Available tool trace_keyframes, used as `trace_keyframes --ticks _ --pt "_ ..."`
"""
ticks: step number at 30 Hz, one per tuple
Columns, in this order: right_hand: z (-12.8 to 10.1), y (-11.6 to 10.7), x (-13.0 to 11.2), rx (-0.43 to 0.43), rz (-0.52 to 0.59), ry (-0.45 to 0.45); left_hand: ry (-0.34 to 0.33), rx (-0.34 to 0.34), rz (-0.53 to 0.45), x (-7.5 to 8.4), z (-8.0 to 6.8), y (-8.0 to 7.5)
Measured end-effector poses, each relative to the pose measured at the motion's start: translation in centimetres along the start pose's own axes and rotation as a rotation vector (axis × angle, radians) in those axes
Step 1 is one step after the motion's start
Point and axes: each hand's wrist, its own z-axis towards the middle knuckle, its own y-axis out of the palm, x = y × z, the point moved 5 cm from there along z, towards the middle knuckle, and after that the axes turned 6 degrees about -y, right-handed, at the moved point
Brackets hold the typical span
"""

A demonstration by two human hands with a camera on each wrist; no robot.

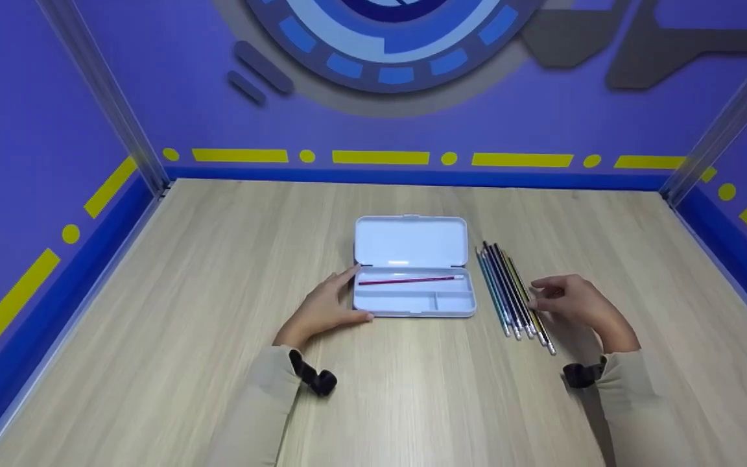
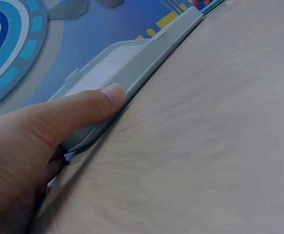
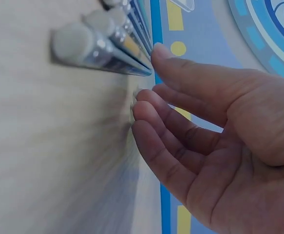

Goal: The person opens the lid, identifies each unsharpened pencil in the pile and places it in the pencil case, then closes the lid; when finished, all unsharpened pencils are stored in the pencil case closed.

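A white pencil case (image 1: 412,312) lies with its lid (image 1: 411,241) raised, and one red pencil (image 1: 406,280) rests in its long rear compartment. My left hand (image 1: 321,305) grips the case's left end. In the left wrist view the thumb (image 2: 113,95) lies against its front wall. To the right of the case is a slanting bunch of several pencils (image 1: 513,292), teal, dark and yellow-striped, eraser ends toward me. My right hand (image 1: 574,301) is beside the rightmost pencil, thumb tip right at it, fingers loosely bent. Nothing shows between those fingers in the right wrist view.
The wood-grain table (image 1: 172,311) is bordered at the back and sides by blue-purple panels (image 1: 153,78) with yellow marks. Metal posts (image 1: 111,97) stand at the back corners. A small black camera (image 1: 323,383) is strapped to each wrist.
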Motion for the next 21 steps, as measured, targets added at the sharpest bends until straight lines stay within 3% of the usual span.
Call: trace_keyframes --ticks 10,21 --pt "-0.02 0.2 0.28 -0.003 -0.004 0.021 0.008 0.001 0.006 -0.07 0.01 0.03" --pt "-0.34 0.16 0.54 0.05 -0.032 0.083 0.041 0.006 0.009 0.08 0.15 -0.01"
